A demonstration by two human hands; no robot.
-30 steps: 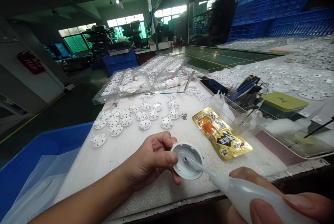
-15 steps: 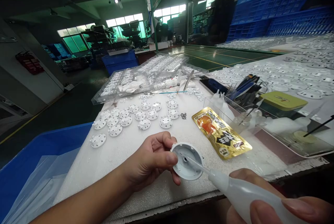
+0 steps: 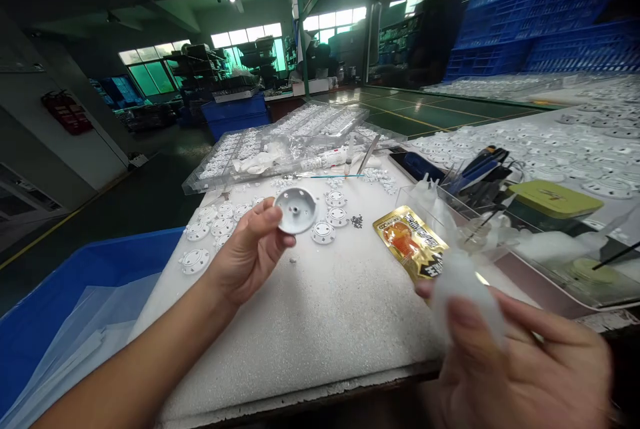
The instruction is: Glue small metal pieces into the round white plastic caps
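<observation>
My left hand (image 3: 253, 249) pinches a round white plastic cup-shaped part (image 3: 296, 211) by its left rim, its hollow side with a small central post facing me. Behind it, several similar white round parts (image 3: 323, 233) lie on the white foam sheet (image 3: 320, 329). At the right, my right hand (image 3: 520, 355) is closed around a translucent squeeze bottle (image 3: 467, 295), blurred by motion. The bottle's thin nozzle cannot be made out now. Just beyond the bottle lies a gold snack packet (image 3: 407, 239), partly covered by it.
Clear trays of small white parts (image 3: 225, 155) stand at the back. A clear bin (image 3: 540, 269) with bottles, pliers (image 3: 480, 169) and a yellow-lidded tin (image 3: 555, 199) stand right. A blue tub (image 3: 145, 255) is at the left edge. Tiny dark pieces (image 3: 357, 221) lie mid-table.
My left hand has carried the cup-shaped part away from me and to the left. The squeeze bottle's nozzle has come out of the part, and my right hand has tilted the bottle upward.
</observation>
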